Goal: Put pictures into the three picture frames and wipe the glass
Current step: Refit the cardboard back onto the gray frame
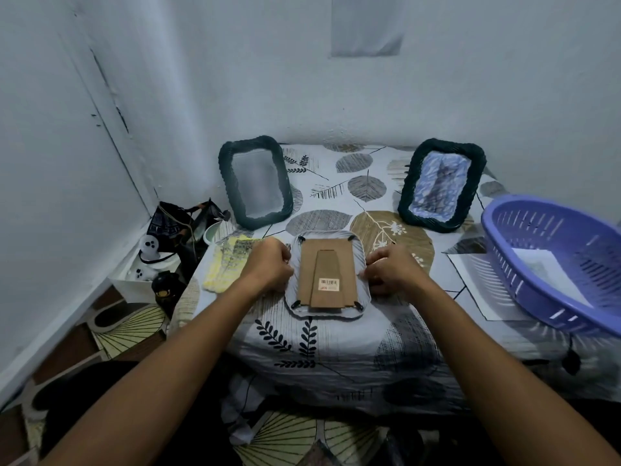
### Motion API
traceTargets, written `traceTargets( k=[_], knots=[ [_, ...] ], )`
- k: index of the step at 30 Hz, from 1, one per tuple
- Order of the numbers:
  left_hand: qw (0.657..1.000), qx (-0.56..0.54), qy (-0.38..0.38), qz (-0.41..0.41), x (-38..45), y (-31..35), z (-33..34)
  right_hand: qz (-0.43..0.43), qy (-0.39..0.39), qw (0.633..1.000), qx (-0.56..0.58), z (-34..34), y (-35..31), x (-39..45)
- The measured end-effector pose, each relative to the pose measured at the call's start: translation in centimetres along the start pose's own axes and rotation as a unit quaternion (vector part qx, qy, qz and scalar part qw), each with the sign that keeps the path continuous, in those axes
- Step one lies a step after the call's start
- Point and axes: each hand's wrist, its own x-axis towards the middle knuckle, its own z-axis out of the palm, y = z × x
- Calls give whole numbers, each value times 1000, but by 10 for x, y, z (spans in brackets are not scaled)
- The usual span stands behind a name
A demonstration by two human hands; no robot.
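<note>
A white picture frame (363, 270) lies face down in the middle of the table, its brown cardboard back (327, 274) with a barcode sticker facing up. My left hand (268, 267) grips its left edge and my right hand (391, 269) grips its right edge. At the back left a dark green frame (255, 183) stands upright showing pale glass. At the back right a second dark green frame (442, 185) stands upright with a blue picture inside. A yellow cloth (228, 267) lies left of my left hand.
A purple plastic basket (524, 260) holding a sheet of paper sits at the right, over another sheet (470, 274) on the leaf-patterned tablecloth (336, 344). Bags, a ghost figure (149, 255) and a box crowd the floor at the left, by the wall.
</note>
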Motion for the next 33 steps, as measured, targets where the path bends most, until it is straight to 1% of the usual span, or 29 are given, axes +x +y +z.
traceTargets(
  k=[2,5,8,10,12,13,14,16,19,20,22,25,28,30,33],
  knots=[
    [999,-21,41,18,0,-1,-2,2,-13,996,87,-6,-5,-4],
    [994,-70,87,15,-2,4,-10,-25,-25,985,170,-14,-16,-12],
    [984,-68,154,49,-7,23,-23,-67,4,980,186,-16,-28,-16],
    [974,-74,187,110,-12,47,-32,-100,42,979,174,-15,-36,-20],
    [961,-100,181,183,-17,76,-39,-135,79,973,168,-13,-43,-24],
    [957,-118,166,208,-19,91,-41,-152,98,970,162,-12,-45,-25],
    [955,-141,145,215,-19,104,-43,-168,116,967,151,-10,-46,-26],
    [959,-184,97,191,-11,125,-43,-200,149,961,124,-7,-46,-27],
    [966,-239,22,99,1,141,-38,-247,186,948,73,-5,-45,-32],
    [962,-263,6,68,3,143,-37,-259,201,943,54,-4,-45,-35],
    [945,-325,-17,17,4,145,-37,-291,231,929,3,-3,-44,-41],
    [922,-384,-31,-22,-1,145,-41,-333,252,906,-63,-1,-43,-47],
    [902,-429,-31,-39,-5,143,-47,-363,263,890,-88,-1,-43,-49],
    [901,-432,-26,-42,-7,140,-51,-378,259,884,-91,-1,-44,-52],
    [896,-441,-27,-48,-5,133,-55,-394,227,887,-82,-1,-46,-54]
  ],
)
